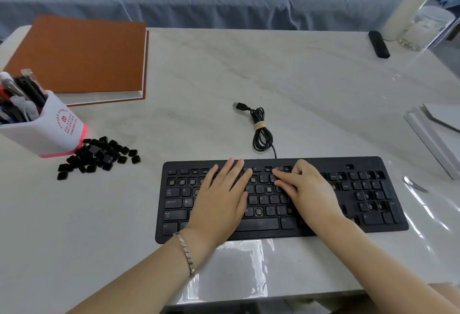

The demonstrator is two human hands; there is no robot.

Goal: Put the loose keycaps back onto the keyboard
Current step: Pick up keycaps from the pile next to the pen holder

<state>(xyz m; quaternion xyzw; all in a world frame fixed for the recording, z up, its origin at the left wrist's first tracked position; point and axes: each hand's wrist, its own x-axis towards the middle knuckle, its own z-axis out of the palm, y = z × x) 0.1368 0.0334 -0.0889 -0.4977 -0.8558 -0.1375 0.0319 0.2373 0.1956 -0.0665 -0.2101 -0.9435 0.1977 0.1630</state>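
Note:
A black keyboard [373, 224] lies on the white table in front of me, with several bare key sockets showing among its fitted keys. My left hand [221, 196] rests flat on its left-middle keys, fingers stretched out and empty. My right hand [306, 186] lies on the middle-right keys, its fingertips pressing down near the number row; whether a keycap sits under them is hidden. A heap of loose black keycaps [99, 155] lies on the table to the left of the keyboard, apart from both hands.
A white pen holder [47, 129] stands just left of the keycap heap, a brown book [79, 57] behind it. The keyboard's bundled USB cable [260, 127] lies beyond the keyboard. A black bar [378, 44], bottle [408, 7] and jar [425, 27] stand far right; papers [438, 134] at the right edge.

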